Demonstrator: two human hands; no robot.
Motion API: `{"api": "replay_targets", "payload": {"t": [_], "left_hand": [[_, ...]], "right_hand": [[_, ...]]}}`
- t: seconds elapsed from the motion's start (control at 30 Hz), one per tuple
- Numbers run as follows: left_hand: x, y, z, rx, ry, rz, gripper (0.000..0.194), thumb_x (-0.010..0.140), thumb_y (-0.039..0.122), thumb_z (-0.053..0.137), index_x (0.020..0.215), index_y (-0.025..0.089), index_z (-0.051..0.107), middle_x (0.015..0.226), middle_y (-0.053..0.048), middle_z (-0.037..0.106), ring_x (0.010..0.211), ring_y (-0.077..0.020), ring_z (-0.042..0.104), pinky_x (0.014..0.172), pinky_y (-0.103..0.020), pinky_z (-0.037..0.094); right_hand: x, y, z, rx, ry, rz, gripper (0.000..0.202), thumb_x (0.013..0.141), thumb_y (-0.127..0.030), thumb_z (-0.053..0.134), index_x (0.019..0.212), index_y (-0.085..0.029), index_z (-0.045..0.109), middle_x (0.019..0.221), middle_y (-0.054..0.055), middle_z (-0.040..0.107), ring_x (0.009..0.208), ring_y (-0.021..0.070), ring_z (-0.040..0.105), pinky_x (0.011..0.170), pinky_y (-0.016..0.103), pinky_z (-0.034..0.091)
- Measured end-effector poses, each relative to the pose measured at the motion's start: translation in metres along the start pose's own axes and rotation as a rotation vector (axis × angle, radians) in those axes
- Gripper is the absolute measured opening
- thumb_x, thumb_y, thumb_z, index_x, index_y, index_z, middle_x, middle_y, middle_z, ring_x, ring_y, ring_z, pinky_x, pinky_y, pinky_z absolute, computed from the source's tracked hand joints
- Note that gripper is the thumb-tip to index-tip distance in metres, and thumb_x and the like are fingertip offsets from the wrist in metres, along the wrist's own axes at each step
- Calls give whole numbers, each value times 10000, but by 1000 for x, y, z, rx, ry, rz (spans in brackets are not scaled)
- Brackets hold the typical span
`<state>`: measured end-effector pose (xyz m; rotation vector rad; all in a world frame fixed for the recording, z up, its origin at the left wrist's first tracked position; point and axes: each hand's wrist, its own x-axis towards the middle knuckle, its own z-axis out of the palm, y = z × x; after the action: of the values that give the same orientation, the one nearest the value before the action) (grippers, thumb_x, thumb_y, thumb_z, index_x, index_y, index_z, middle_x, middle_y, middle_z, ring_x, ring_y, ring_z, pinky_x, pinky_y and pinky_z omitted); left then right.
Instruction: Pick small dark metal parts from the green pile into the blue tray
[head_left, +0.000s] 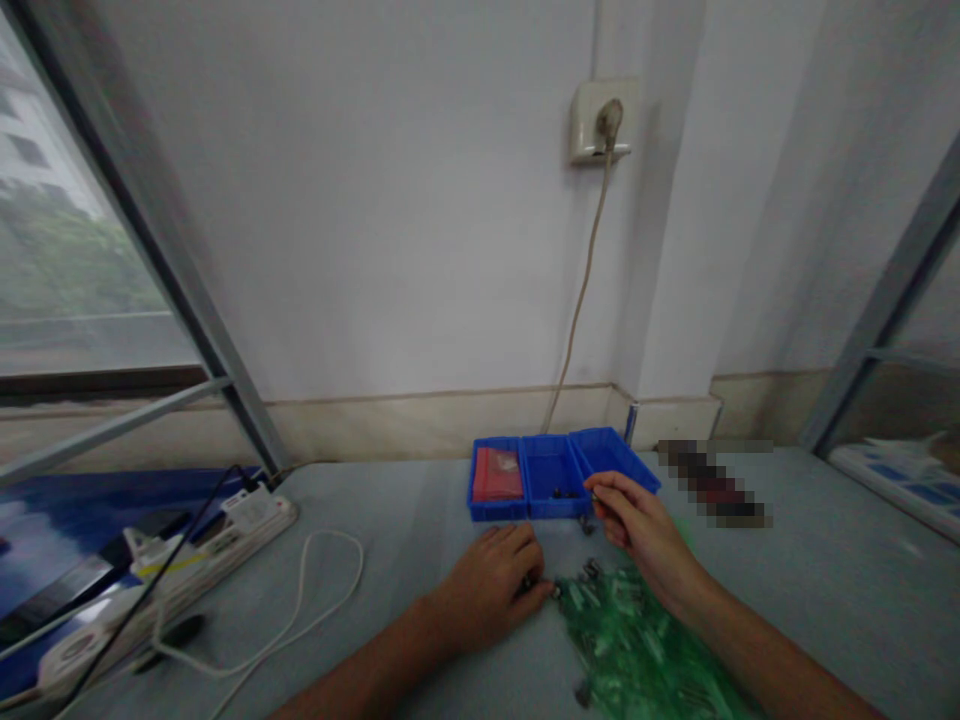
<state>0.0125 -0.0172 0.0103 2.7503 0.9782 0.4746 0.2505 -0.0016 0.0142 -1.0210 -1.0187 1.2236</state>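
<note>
My left hand (495, 582) rests on the table with its fingers curled. Small dark metallic pieces show between the thumb and fingers, too small to name. Above the front of the blue bins my right hand (637, 525) is closed in a pinch, and what its fingertips hold is mostly hidden. A few dark bits lie in the middle blue bin (551, 462). Under my right forearm lies a green plastic bag (637, 640) with clear and metallic small parts on or in it. More small metal parts (592, 569) sit at the bag's upper edge.
A red packet (498, 475) fills the left blue bin; a third blue bin (611, 455) stands angled at the right. Power strips (172, 580) and a looped white cable (300, 600) occupy the left side. A wall socket (600, 120) holds a plug; its cord hangs behind the bins.
</note>
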Motion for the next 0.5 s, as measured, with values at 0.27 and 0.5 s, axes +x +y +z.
{"api": "replay_targets", "payload": {"t": [0.27, 0.5], "left_hand": [[0, 0, -1, 9, -8, 5, 150, 975, 296, 646, 930, 214, 529, 1007, -28, 571, 958, -213, 561, 849, -320, 437], [0, 0, -1, 14, -5, -1, 141, 980, 290, 647, 936, 213, 537, 1007, -28, 573, 956, -213, 560, 848, -317, 433]], "right_hand": [[0, -1, 0, -6, 6, -2, 318, 787, -495, 783, 928, -214, 736, 658, -27, 563, 460, 85, 353, 445, 242, 229], [0, -1, 0, -4, -1, -9, 307, 806, -488, 775, 937, -213, 737, 663, -25, 562, 472, 82, 363, 445, 232, 242]]}}
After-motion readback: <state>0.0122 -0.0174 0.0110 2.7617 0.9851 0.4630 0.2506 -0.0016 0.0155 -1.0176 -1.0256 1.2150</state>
